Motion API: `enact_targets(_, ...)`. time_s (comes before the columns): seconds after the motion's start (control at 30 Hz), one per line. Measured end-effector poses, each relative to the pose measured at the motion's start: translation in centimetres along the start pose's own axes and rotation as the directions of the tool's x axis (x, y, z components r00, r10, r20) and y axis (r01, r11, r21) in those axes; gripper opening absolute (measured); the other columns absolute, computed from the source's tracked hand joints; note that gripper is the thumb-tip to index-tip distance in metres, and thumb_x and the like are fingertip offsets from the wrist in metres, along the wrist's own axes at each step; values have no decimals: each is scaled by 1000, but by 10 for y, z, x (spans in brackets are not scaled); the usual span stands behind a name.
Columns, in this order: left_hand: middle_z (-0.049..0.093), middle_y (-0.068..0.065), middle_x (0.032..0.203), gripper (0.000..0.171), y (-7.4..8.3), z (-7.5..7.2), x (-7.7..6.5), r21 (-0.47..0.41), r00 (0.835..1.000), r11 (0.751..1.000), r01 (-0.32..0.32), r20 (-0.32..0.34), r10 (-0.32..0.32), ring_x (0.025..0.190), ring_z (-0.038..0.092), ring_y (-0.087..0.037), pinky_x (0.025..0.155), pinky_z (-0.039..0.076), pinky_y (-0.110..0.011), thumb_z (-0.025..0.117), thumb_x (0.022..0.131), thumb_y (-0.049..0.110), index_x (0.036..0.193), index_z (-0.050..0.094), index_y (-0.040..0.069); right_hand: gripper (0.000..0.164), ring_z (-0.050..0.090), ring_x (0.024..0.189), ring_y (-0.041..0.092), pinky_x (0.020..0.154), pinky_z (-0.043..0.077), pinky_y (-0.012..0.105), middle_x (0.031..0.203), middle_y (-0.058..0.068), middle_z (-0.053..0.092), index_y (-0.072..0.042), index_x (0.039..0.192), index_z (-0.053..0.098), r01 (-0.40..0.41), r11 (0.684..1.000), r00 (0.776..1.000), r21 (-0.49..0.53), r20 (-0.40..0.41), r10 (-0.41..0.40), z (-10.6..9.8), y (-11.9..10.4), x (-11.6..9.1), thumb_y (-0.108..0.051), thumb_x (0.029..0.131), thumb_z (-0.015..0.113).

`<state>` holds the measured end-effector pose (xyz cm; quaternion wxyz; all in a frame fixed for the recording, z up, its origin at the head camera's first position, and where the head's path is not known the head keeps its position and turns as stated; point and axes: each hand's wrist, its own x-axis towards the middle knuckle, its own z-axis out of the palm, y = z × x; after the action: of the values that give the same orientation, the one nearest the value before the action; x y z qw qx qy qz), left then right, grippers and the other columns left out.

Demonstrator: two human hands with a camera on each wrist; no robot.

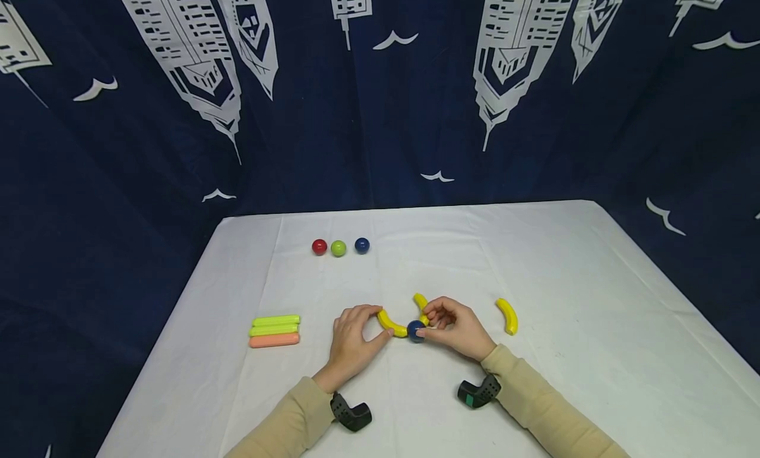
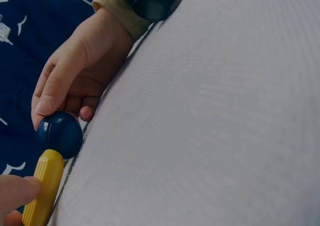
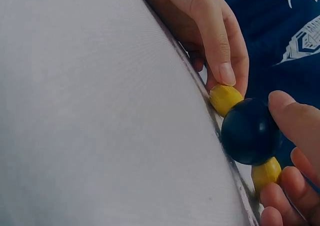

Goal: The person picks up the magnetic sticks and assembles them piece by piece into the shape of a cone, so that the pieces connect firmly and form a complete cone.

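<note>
My left hand (image 1: 351,339) holds a yellow curved stick (image 1: 390,325) between thumb and fingers, close to the white tabletop. The stick's right end meets a dark blue ball (image 1: 413,332). My right hand (image 1: 462,328) has its thumb on that ball, and its other fingers are curled at a second yellow curved stick (image 1: 419,301), partly hidden behind them. In the right wrist view, the blue ball (image 3: 251,132) sits between the ends of the two yellow sticks, seemingly touching both. From the left wrist, the ball (image 2: 62,134) appears beyond the first stick (image 2: 45,186).
Further back stand a red ball (image 1: 319,247), a green ball (image 1: 338,249) and another blue ball (image 1: 362,245). To the left lie two lime-green straight sticks (image 1: 275,328) and an orange one (image 1: 274,340). A third yellow curved stick (image 1: 507,316) lies at right.
</note>
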<state>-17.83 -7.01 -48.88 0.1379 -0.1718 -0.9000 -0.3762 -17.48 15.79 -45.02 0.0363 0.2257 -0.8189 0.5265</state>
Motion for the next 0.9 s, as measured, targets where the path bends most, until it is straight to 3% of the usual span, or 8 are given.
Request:
enact_targets(0.23,63,2,98,33,-1,1,1,-22,999,1000,-7,-49,6,98,50,-17,81,36,-36,76,78,29,104,64,12,20,58,77,19,65,50,26,89,12,62,5,99,61,-3,999,1000,-42,-17,2,0,0,2,-3,83,69)
enact_targets(0.43,66,7,88,21,-3,0,0,-44,997,998,-38,-69,35,91,51,-13,81,38,-36,77,77,24,94,70,15,26,58,83,32,64,50,27,98,18,61,5,101,61,30,997,998,-76,-57,-34,1,1,1,-2,79,73)
enact_targets(0.7,67,16,79,8,-5,1,2,-108,997,991,-74,-38,70,76,53,-6,68,38,-27,74,80,24,88,74,21,27,57,77,25,64,49,26,101,19,62,7,106,60,24,995,994,-92,-104,-34,2,3,3,1,81,70)
enact_targets(0.8,65,13,78,9,-5,1,7,-161,998,986,-53,-36,48,73,54,-6,67,40,-25,73,82,24,88,73,18,27,59,82,29,64,49,26,103,20,62,7,107,60,12,996,994,-87,-104,-21,2,2,3,1,82,69)
enact_targets(0.9,64,9,78,11,-5,0,17,-240,998,971,16,-54,-30,71,56,-9,65,43,-23,71,83,21,91,72,14,27,59,88,33,65,49,26,105,20,61,7,108,60,2,997,994,-80,-107,-10,2,2,2,1,83,68)
